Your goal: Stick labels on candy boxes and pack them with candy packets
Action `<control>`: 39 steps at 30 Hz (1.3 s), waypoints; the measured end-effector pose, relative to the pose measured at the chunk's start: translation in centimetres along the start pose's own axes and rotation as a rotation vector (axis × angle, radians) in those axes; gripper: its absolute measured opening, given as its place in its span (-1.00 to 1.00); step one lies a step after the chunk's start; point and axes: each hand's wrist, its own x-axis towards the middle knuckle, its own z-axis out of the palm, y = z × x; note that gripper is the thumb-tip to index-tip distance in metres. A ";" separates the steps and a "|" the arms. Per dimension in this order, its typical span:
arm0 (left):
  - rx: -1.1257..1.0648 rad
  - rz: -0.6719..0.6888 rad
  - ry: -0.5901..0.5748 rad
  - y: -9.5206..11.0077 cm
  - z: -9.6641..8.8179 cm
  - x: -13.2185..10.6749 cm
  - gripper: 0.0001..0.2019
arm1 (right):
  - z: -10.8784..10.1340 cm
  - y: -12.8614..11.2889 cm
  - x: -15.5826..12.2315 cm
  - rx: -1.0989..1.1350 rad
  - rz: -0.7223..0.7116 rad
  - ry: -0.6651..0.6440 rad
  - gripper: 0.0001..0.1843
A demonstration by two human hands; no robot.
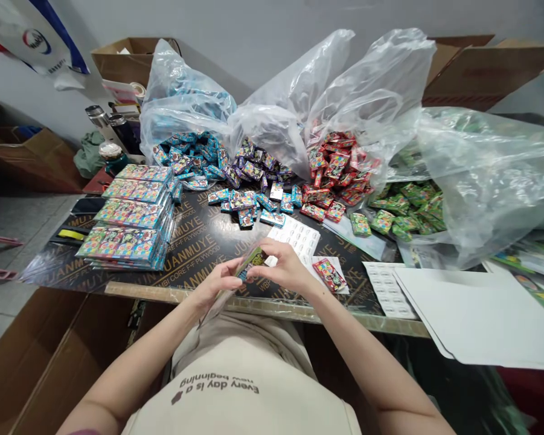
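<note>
Both my hands meet over the near edge of the dark plywood table (194,238). My left hand (217,284) and my right hand (285,266) pinch a small green packet (252,261) between them, fingers closed on it. Below the left hand a clear sleeve or strip hangs down; I cannot make out what it is. A red packet (329,273) lies on a white sheet just right of my right hand. A white sticker sheet (296,237) lies just beyond my hands.
Stacks of filled display cards (131,214) stand at the left. Clear plastic bags spill blue packets (190,154), purple packets (253,166), red packets (339,166) and green packets (407,208). White sheets (475,314) lie at the right. Cardboard boxes (36,362) stand at lower left and behind.
</note>
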 end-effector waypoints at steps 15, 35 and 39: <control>0.019 0.012 0.208 1.0 0.3 -0.1 -0.63 | 3.0 3.0 -0.5 0.545 0.357 0.266 -0.53; 0.382 0.199 0.283 0.2 -2.5 2.6 -0.67 | 3.8 4.7 -1.9 0.565 0.497 0.053 -0.60; 0.279 0.126 0.186 -0.6 -2.4 2.7 -0.61 | 3.2 5.2 -2.1 0.576 0.476 0.085 -0.57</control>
